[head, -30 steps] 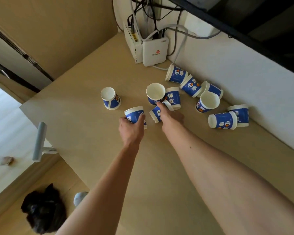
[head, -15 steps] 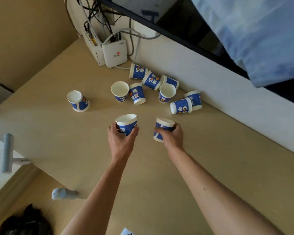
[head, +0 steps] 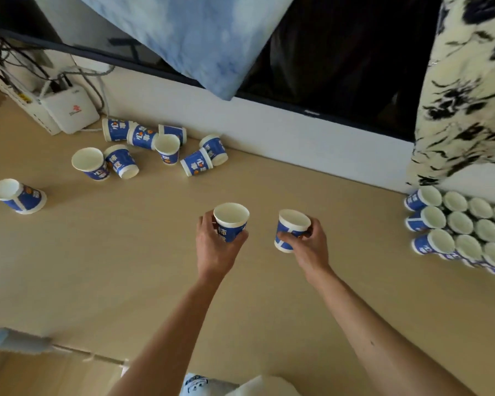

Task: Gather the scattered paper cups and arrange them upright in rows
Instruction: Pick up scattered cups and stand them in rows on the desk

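Both arms reach out over the table (head: 126,270), side by side, elbows a little bent. The left hand (head: 215,250) has its grip closed round a cup (head: 231,221), thumb on one side and fingers on the other, mouth up and tipped a bit. The right hand (head: 310,247) grips a second cup (head: 292,230) from the side, and it leans too. I cannot tell if either touches the table. Far left by the wall lie more cups (head: 155,147), many on their sides. One lone cup (head: 19,195) sits further left. On the right, cups stand in rows (head: 466,227), mouths up, touching.
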Tool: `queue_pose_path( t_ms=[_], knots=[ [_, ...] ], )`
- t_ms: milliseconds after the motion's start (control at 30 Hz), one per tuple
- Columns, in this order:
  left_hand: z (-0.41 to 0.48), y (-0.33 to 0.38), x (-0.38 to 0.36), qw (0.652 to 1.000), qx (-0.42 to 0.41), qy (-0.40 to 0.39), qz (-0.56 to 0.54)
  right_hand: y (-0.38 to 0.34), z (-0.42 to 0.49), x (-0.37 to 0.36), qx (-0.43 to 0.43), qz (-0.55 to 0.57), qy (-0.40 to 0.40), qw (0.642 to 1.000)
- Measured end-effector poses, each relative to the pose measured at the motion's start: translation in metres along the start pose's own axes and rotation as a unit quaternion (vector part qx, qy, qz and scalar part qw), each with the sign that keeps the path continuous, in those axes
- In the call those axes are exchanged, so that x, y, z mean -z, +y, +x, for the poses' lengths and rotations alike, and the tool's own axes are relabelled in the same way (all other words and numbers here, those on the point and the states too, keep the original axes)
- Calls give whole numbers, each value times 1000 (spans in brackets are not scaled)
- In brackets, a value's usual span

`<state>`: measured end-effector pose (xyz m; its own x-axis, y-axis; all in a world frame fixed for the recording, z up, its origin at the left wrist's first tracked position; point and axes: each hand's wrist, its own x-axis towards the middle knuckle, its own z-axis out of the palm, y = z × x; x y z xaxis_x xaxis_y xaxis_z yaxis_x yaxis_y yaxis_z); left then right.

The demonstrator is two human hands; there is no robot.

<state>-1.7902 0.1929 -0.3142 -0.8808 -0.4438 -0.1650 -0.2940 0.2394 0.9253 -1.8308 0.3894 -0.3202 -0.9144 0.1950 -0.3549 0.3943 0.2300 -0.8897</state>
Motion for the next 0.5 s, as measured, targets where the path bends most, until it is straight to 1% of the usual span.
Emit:
queue_pose_path(
  t_ms=[167,200,267,333,500],
  knots=[
    [-60,22,-74,999,-26,-29,6,41,-1,99,28,0,-15,999],
    [-82,35,-105,999,-31,-28,8,52,1,137,29,3,-17,999],
    [-96,38,-125,999,-22,-26,3,62,5,161,24,10,-18,1000],
    [-129,52,-168,999,-18,-27,9,74,7,212,23,26,-23,999],
    [-203,97,-274,997,-22,-66,13,104,13,333,14,42,4,999]
  ],
)
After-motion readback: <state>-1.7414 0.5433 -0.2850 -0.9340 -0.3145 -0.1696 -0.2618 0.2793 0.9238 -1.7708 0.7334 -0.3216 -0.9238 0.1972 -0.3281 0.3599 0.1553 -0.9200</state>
